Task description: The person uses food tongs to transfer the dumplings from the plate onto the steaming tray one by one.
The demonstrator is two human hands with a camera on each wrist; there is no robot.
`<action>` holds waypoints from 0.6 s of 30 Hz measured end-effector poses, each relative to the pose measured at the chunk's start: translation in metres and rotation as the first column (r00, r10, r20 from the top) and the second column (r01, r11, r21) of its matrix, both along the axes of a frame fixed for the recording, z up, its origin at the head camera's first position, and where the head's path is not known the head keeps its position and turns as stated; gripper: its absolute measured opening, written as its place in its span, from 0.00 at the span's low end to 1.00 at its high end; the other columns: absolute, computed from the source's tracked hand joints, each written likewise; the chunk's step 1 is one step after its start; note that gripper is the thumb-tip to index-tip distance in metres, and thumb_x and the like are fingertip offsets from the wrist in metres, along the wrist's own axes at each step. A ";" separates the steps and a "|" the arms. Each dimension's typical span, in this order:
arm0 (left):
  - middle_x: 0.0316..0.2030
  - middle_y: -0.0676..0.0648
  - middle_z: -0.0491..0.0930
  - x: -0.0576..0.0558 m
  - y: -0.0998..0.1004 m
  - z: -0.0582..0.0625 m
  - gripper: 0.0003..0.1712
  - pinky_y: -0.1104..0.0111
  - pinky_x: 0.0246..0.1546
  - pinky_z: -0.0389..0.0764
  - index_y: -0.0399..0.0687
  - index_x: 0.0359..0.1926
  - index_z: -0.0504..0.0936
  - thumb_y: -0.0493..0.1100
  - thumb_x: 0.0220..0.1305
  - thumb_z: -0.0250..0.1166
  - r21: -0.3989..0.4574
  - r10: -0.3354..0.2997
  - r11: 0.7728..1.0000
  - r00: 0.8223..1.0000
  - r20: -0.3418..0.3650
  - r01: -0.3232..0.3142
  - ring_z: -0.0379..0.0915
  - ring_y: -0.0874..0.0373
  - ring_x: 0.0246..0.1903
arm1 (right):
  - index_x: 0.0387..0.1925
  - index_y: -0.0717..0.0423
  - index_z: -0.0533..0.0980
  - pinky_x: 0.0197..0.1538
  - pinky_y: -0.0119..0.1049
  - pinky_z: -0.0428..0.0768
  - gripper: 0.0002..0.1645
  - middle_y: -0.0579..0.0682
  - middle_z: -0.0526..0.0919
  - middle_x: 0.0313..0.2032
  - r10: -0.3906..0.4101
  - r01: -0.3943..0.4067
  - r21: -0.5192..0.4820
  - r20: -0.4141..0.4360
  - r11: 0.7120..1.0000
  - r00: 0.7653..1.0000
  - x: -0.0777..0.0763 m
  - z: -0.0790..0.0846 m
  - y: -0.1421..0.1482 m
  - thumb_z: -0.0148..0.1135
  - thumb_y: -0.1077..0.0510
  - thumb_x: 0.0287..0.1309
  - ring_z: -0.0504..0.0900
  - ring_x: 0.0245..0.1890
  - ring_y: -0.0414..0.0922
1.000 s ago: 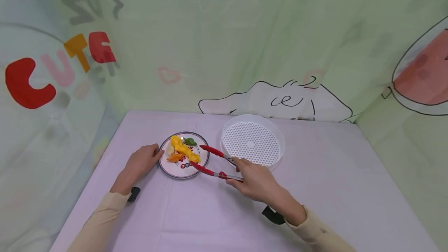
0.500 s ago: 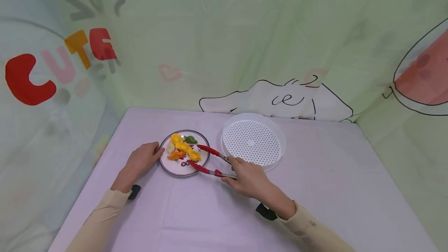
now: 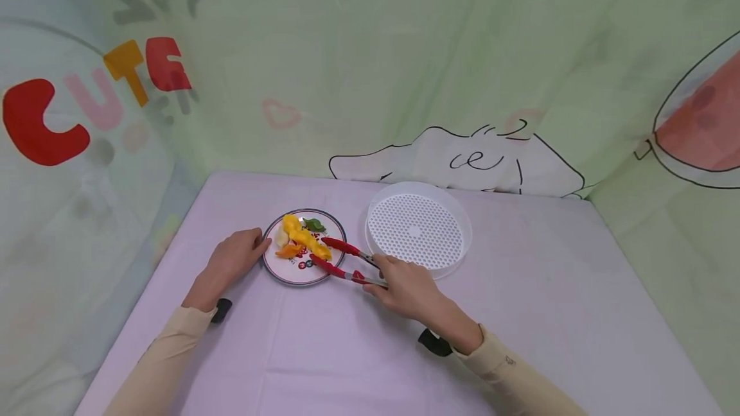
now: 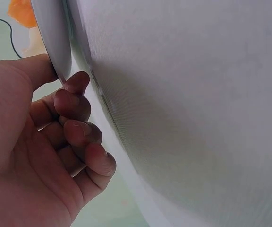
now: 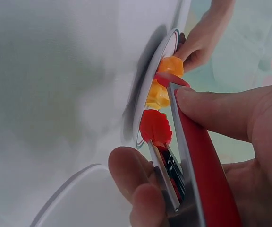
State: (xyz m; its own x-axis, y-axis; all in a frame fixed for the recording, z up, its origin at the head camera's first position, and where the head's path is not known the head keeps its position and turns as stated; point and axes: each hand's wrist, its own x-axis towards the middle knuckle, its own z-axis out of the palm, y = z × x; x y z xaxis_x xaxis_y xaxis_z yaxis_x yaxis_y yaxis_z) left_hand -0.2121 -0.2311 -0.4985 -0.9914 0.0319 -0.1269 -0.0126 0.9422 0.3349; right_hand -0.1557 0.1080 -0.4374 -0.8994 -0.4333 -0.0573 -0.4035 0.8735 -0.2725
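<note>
My left hand (image 3: 234, 257) pinches the left rim of a round plate (image 3: 293, 273), thumb on top and curled fingers at its edge in the left wrist view. On the plate lie a lumpy yellow piece (image 3: 303, 235), an orange piece (image 3: 289, 251), a pale piece (image 3: 281, 237) and a green leaf-like piece (image 3: 315, 225). My right hand (image 3: 407, 287) grips red-tipped metal tongs (image 5: 197, 156), thumb along one arm, fingers around the other. The spread tips reach over the plate, either side of the yellow piece's lower right end.
A white round tray with a perforated base (image 3: 415, 232) stands right of the plate, close behind the right hand. A pale lilac cloth covers the table (image 3: 324, 358). Printed curtains (image 3: 370, 69) hang along its back and sides.
My right hand has moved a little left, bringing the tong tips further over the plate toward the yellow piece. The gap between the tips has narrowed. My left hand stays at the rim.
</note>
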 end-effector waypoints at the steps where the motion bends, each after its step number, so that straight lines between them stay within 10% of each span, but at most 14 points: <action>1: 0.19 0.49 0.69 0.000 0.000 0.001 0.17 0.70 0.21 0.66 0.46 0.30 0.72 0.55 0.63 0.56 -0.001 -0.001 1.000 1.000 -0.001 0.001 0.66 0.57 0.21 | 0.50 0.50 0.72 0.25 0.30 0.67 0.30 0.43 0.78 0.32 0.001 -0.001 -0.002 0.000 1.000 1.000 -0.001 0.000 0.000 0.65 0.40 0.48 0.69 0.24 0.39; 18: 0.19 0.48 0.69 0.003 0.002 0.007 0.16 0.70 0.21 0.66 0.45 0.31 0.72 0.53 0.63 0.56 0.006 0.005 1.000 1.000 0.012 -0.005 0.66 0.57 0.21 | 0.50 0.48 0.73 0.24 0.27 0.68 0.29 0.42 0.80 0.31 -0.003 0.002 -0.016 -0.033 1.000 0.999 0.001 0.000 0.003 0.66 0.42 0.47 0.70 0.23 0.38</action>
